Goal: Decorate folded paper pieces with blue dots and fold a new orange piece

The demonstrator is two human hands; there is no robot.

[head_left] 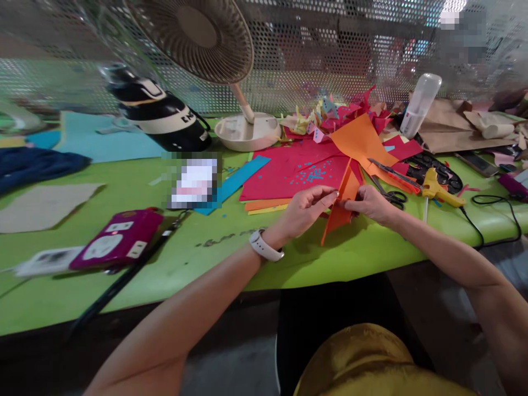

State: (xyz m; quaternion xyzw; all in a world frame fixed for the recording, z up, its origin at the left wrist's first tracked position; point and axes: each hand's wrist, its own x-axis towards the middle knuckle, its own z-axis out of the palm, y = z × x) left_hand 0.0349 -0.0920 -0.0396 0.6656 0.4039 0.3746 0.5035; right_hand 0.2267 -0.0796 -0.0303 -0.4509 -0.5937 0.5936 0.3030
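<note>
An orange piece of paper (350, 187), folded with one flap standing out, is held between both hands above the front of the green table. My left hand (307, 212), with a white watch on its wrist, pinches the paper's left edge between thumb and fingers. On the other side my right hand (371, 204) grips the paper, thumb across its face; some fingers are hidden behind it. Just beyond the hands lie red sheets (284, 176) sprinkled with small blue bits. A larger orange sheet (363, 140) rests behind, and black scissors (394, 198) lie beside my right hand.
A yellow glue gun (439, 190) with a black cord lies at the right. A fan (247, 132), a black bottle (165, 118) and a clear bottle (421, 104) stand at the back. Left are a magenta power strip (119, 236) and a blue paper strip (243, 181).
</note>
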